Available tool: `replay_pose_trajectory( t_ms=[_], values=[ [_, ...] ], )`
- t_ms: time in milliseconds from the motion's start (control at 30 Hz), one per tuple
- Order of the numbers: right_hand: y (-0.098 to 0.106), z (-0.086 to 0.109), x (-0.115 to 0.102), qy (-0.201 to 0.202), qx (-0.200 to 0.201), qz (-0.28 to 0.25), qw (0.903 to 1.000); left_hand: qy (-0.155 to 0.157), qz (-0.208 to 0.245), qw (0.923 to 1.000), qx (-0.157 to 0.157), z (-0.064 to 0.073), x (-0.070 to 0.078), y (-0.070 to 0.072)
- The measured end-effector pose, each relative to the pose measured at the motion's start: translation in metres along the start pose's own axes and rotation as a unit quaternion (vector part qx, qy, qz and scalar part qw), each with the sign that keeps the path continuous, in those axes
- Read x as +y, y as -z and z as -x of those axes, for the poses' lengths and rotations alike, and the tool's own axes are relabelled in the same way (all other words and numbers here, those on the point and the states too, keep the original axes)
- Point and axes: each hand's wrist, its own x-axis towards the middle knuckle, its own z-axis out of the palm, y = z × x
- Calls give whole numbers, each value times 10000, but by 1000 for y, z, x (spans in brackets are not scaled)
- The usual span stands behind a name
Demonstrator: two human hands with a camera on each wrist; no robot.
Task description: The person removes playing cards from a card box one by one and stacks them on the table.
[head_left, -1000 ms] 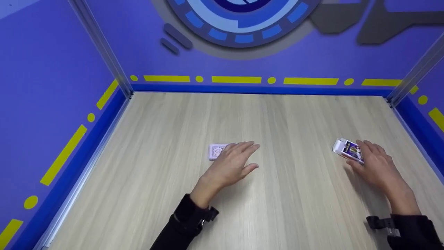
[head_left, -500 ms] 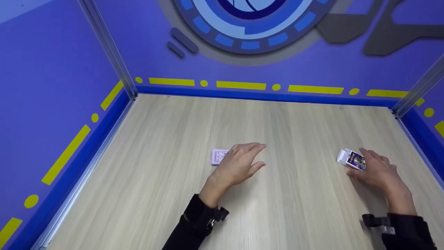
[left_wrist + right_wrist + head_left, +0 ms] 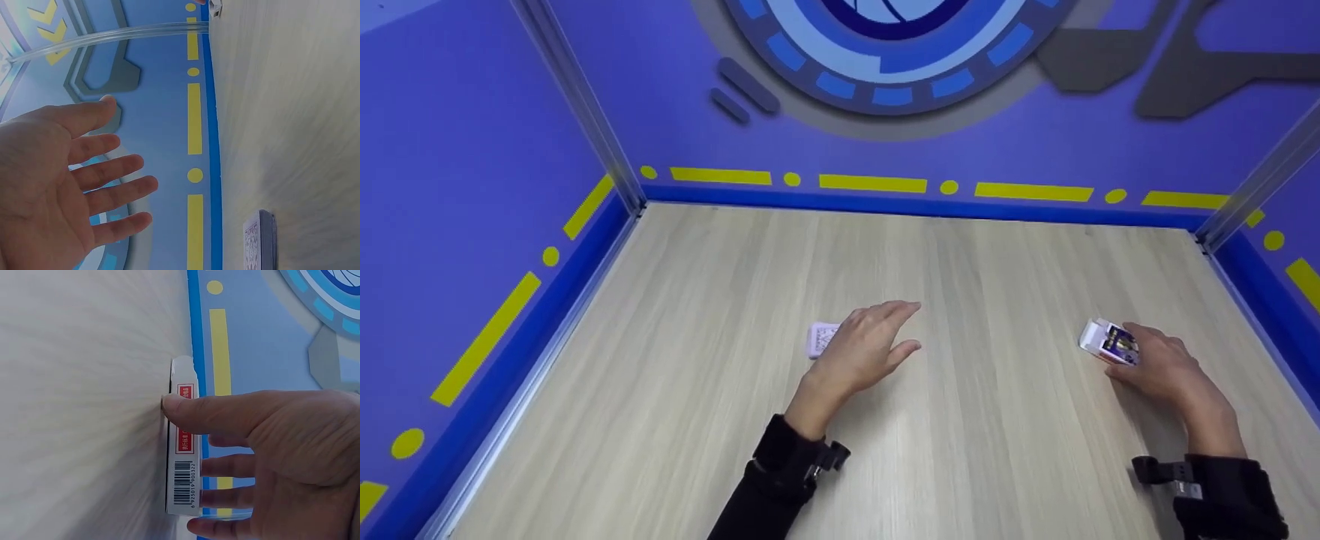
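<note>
A deck of playing cards (image 3: 822,340) with a pale patterned back lies on the table, partly hidden by my left hand (image 3: 855,349). That hand hovers over it with fingers spread and nothing held. In the left wrist view the deck (image 3: 253,244) stands apart from the fingers. To the right, my right hand (image 3: 1170,371) grips a white playing card box (image 3: 1121,345) with a dark picture on top. Its end flap faces left and up. In the right wrist view the thumb (image 3: 179,405) presses the side of the box (image 3: 183,486), which bears a red label and a barcode.
The wood-grain table (image 3: 960,435) is walled by blue panels (image 3: 885,150) with yellow stripes at the back and both sides. Metal posts stand at the back corners. A wide stretch of table separates the deck from the box.
My right hand has settled lower around the box, thumb at its near side. The left hand stays over the deck with fingers still spread, covering slightly more of it. The head view has shifted slightly.
</note>
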Motion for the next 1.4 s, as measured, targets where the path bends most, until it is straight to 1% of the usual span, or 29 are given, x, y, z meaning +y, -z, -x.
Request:
replay_pose_trajectory(
  t_ms=[100, 233, 333, 433, 533, 800, 933, 1100, 1233, 1400],
  values=[
    [-1, 0, 0, 122, 26, -5, 9999, 120, -44, 9999, 112, 0, -2, 1],
    [-1, -2, -2, 342, 77, 115, 9993, 313, -39, 9994, 145, 1, -5, 2],
    [-3, -5, -6, 372, 55, 121, 9992, 379, -16, 9991, 189, 2, -6, 2],
    [-6, -8, -13, 388, 50, 57, 9992, 380, -33, 9988, 296, 2, -8, 4],
    [-8, -11, -21, 482, 82, -1, 9988, 360, -66, 9987, 347, 2, -9, 5],
    [-11, -13, -38, 808, 196, -95, 9965, 335, -61, 9991, 247, 1, -9, 7],
    [-11, -12, -51, 916, 252, -209, 9953, 311, -24, 9992, 244, 2, -8, 7],
    [-12, -7, -74, 1144, 410, -383, 9918, 158, -37, 9992, 366, 3, -4, 7],
    [-11, -3, -92, 1379, 556, -410, 9880, -16, -70, 9989, 470, 2, 0, 7],
    [-9, 4, -115, 1675, 671, -427, 9827, -156, -70, 9979, 631, 2, 5, 8]
  ],
)
